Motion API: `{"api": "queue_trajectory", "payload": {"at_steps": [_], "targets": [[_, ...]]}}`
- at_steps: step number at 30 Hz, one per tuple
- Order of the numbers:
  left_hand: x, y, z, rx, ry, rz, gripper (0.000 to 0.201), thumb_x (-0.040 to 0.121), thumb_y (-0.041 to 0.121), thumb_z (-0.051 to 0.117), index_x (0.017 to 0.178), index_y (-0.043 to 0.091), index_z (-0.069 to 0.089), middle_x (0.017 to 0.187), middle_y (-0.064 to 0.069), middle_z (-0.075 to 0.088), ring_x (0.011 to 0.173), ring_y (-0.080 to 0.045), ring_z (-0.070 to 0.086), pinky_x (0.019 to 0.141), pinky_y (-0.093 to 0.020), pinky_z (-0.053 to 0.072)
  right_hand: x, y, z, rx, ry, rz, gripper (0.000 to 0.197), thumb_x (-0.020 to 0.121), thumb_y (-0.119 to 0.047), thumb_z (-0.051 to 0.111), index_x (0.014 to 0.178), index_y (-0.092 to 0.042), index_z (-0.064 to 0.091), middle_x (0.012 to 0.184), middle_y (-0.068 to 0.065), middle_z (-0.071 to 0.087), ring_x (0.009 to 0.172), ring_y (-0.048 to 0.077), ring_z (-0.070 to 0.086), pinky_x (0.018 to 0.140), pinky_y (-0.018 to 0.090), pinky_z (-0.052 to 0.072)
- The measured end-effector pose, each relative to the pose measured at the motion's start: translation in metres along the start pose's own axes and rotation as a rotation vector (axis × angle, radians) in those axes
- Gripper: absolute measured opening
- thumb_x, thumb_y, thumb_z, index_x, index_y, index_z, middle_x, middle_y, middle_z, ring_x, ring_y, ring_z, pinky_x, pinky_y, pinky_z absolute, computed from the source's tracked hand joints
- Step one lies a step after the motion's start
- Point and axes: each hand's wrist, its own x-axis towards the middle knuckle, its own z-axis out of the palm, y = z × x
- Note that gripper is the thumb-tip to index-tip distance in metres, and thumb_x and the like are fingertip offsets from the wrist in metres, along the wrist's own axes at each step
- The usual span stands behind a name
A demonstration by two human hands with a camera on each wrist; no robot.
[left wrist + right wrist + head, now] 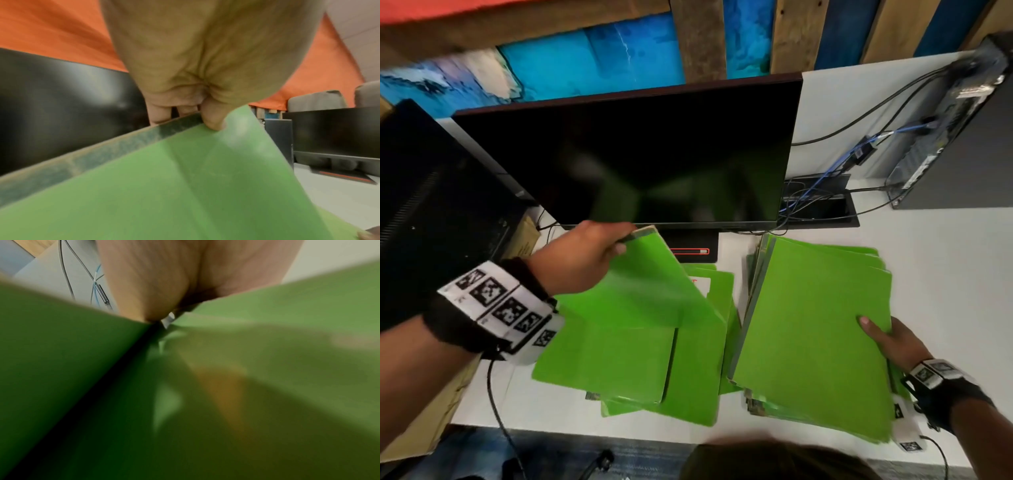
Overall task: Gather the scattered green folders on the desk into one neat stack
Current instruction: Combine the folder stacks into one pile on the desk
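My left hand point(599, 250) pinches the far corner of one green folder point(650, 287) and holds it tilted up above a loose heap of green folders point(626, 370) on the left of the white desk point(935, 274). In the left wrist view the thumb and fingers point(211, 120) clamp that folder point(164, 186) at its edge. My right hand point(887, 342) grips the near right edge of a thicker stack of green folders point(815, 329), thumb on top, the stack's right side lifted. The right wrist view shows only blurred green folder covers point(267, 353) under the hand.
A dark monitor point(647, 157) stands just behind the folders, its base point(691, 248) between the two piles. A black computer tower point(431, 212) is at the left, another computer point(955, 130) with cables point(835, 171) at the back right. The desk's front edge is near me.
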Motion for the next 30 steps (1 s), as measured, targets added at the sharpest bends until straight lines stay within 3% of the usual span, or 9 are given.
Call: {"api": "queue_trajectory", "payload": {"at_steps": [3,8,11,15,17,19,21,26,30], "targets": [[0.020,-0.025,0.014,0.032,-0.155,-0.052,0.013,0.092,0.002,0.049,0.089,0.013,0.055,0.068,0.006,0.053,0.062,-0.016,0.051,0.063,-0.032,0.040,0.000,-0.001,0.001,0.011,-0.010,0.007,0.085,0.069,-0.073,0.059,0.126,-0.010,0.059,0.118,0.015,0.066,0.100,0.027,0.063,0.090,0.039,0.046],[0.054,-0.058,0.094,0.125,-0.455,-0.101,0.036,0.092,0.000,0.043,0.117,0.021,0.058,0.101,-0.010,0.066,0.087,-0.024,0.059,0.078,-0.038,0.049,0.003,0.003,0.001,0.003,0.012,0.030,0.091,0.059,-0.076,0.055,0.123,-0.013,0.060,0.110,0.010,0.068,0.100,0.027,0.065,0.089,0.038,0.047],[0.071,-0.067,0.136,0.132,-0.476,-0.156,0.046,0.091,-0.004,0.041,0.126,0.023,0.053,0.112,-0.006,0.060,0.095,-0.022,0.057,0.082,-0.033,0.046,0.003,0.001,0.001,0.001,0.006,0.035,0.083,0.067,-0.074,0.060,0.123,-0.013,0.060,0.112,0.010,0.067,0.098,0.025,0.064,0.090,0.037,0.046],[0.085,-0.095,0.180,0.172,-0.473,-0.167,0.051,0.092,0.004,0.047,0.136,0.031,0.045,0.140,-0.005,0.045,0.130,-0.025,0.043,0.107,-0.040,0.038,-0.002,-0.007,0.003,0.018,0.034,0.057,0.053,0.085,-0.045,0.061,0.124,-0.009,0.059,0.119,0.016,0.066,0.093,0.021,0.060,0.086,0.032,0.044],[0.083,-0.097,0.192,0.113,-0.494,-0.201,0.054,0.091,0.016,0.055,0.140,0.032,0.040,0.141,-0.004,0.041,0.133,-0.025,0.039,0.110,-0.040,0.033,-0.003,-0.008,0.003,0.057,0.022,0.042,0.074,0.071,-0.065,0.065,0.122,-0.011,0.060,0.113,0.012,0.068,0.092,0.020,0.063,0.084,0.031,0.045],[0.077,-0.095,0.198,0.087,-0.537,-0.190,0.076,0.081,0.037,0.069,0.147,0.029,0.031,0.144,-0.003,0.036,0.134,-0.025,0.034,0.113,-0.044,0.029,-0.001,-0.003,0.002,0.060,0.042,0.046,0.106,0.044,-0.088,0.061,0.120,-0.015,0.061,0.106,0.005,0.068,0.093,0.020,0.065,0.085,0.033,0.048],[0.069,-0.095,0.200,0.103,-0.533,-0.192,0.101,0.067,0.050,0.078,0.149,0.027,0.025,0.149,-0.004,0.029,0.137,-0.028,0.028,0.113,-0.049,0.027,0.001,0.001,0.001,0.061,0.042,0.057,0.113,0.037,-0.092,0.057,0.120,-0.015,0.061,0.104,0.004,0.067,0.093,0.021,0.066,0.086,0.035,0.048],[0.053,-0.105,0.213,0.107,-0.418,-0.267,0.110,0.054,0.059,0.081,0.144,0.020,0.031,0.140,-0.003,0.037,0.128,-0.024,0.037,0.110,-0.044,0.035,-0.002,-0.006,0.003,0.050,0.028,0.045,0.099,0.043,-0.088,0.057,0.115,-0.020,0.060,0.101,0.003,0.066,0.091,0.021,0.064,0.086,0.034,0.047],[0.050,-0.108,0.220,0.162,-0.361,-0.367,0.103,0.049,0.068,0.078,0.132,0.019,0.042,0.128,0.000,0.043,0.121,-0.021,0.039,0.110,-0.042,0.033,0.000,-0.006,0.003,0.077,0.020,0.063,0.066,0.075,-0.059,0.067,0.119,-0.011,0.060,0.108,0.011,0.067,0.091,0.023,0.063,0.087,0.036,0.047]]}}
